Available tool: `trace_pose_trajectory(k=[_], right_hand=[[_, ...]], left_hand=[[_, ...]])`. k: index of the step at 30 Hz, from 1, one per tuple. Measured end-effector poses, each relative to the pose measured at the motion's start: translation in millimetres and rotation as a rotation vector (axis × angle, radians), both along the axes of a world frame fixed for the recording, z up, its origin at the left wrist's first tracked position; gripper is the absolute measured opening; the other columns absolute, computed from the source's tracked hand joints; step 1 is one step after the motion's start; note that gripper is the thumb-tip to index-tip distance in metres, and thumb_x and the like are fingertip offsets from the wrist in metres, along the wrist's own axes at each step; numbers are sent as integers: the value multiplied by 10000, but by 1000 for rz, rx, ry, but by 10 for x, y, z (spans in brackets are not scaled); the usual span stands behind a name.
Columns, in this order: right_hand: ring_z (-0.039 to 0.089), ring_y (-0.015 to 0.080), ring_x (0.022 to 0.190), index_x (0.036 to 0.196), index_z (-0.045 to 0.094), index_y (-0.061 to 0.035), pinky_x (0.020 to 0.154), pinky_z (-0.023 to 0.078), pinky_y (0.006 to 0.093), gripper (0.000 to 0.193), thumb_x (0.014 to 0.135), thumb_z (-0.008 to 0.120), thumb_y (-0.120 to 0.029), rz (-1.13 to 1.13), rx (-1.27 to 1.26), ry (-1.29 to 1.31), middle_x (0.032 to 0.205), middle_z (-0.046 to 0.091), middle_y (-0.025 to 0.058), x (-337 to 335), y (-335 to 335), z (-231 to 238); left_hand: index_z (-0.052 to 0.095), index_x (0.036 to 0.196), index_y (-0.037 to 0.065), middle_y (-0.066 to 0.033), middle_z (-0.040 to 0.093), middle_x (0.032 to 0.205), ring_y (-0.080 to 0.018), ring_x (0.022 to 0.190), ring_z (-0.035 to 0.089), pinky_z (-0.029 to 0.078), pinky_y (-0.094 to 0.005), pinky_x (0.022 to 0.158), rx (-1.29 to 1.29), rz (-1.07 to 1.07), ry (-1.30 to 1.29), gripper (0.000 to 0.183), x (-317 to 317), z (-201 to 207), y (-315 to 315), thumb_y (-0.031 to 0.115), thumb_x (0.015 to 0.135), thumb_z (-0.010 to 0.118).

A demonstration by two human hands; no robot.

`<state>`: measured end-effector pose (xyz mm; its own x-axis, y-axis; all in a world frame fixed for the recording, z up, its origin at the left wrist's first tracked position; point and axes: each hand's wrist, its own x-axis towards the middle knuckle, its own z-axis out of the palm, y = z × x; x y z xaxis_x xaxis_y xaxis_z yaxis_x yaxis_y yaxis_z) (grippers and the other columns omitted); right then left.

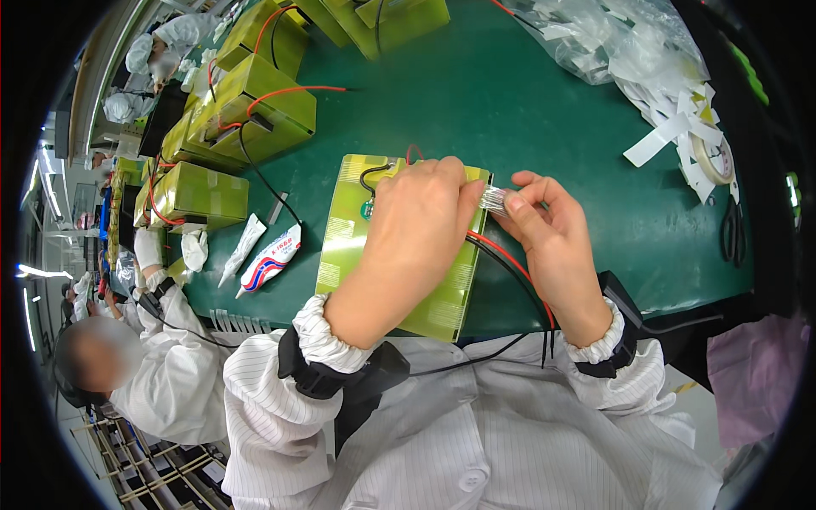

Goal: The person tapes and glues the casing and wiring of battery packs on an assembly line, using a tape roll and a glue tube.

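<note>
A yellow-green wrapped battery pack (pixel 348 246) lies on the table in front of me, with clear tape bands across it. My left hand (pixel 425 221) rests over its upper part, fingers curled under and hidden, thumb beside the pack's right edge. Between thumb and fingers, my right hand (pixel 551 238) pinches a short, shiny strip of clear tape (pixel 493 199) at that edge. Red and black leads (pixel 503 251) come out from the pack below the strip and run down toward the table's near edge. A small green circuit board (pixel 367 209) and a short black wire show left of my left hand.
More wired yellow-green packs (pixel 263 110) stand at the left and far side. A glue tube (pixel 272 259) lies nearby. Plastic bags (pixel 612 38), white strips, a tape roll (pixel 716 161) and black scissors (pixel 733 234) sit at the right. A co-worker (pixel 170 365) is at the left.
</note>
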<state>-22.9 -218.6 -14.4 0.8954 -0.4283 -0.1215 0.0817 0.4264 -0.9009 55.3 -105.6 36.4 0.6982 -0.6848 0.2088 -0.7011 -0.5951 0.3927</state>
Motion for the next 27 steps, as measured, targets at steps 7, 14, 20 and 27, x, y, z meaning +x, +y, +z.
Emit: trace_pose_trajectory(k=[7, 14, 20, 27], right_hand=[[484, 81, 695, 746, 528, 16, 655, 408, 217, 123, 808, 562, -85, -21, -93, 103, 950, 479, 85, 24, -29, -112], [437, 120, 716, 732, 526, 18, 658, 379, 249, 137, 797, 576, -92, -36, -209, 160, 847, 455, 63, 20, -25, -154], [434, 103, 690, 736, 527, 11, 631, 381, 241, 146, 802, 581, -108, -23, -156, 176, 852, 457, 55, 22, 0, -125], [447, 103, 694, 741, 533, 18, 635, 390, 244, 167, 803, 588, -127, -52, -137, 106, 886, 479, 64, 52, 31, -207]], left_hand=[[523, 699, 10, -138, 563, 636, -294, 618, 582, 467, -376, 538, 218, -62, -75, 224, 46, 89, -59, 204, 800, 569], [561, 690, 17, -137, 579, 606, -278, 582, 598, 477, -358, 516, 454, 9, -174, 334, 34, 102, -161, 330, 807, 556], [588, 658, 37, -118, 587, 614, -257, 605, 609, 487, -332, 523, 441, 4, -123, 349, 67, 178, -107, 364, 781, 580], [514, 624, -38, -191, 519, 557, -320, 528, 541, 429, -379, 504, 114, 64, 27, 302, 327, 171, 138, 200, 803, 564]])
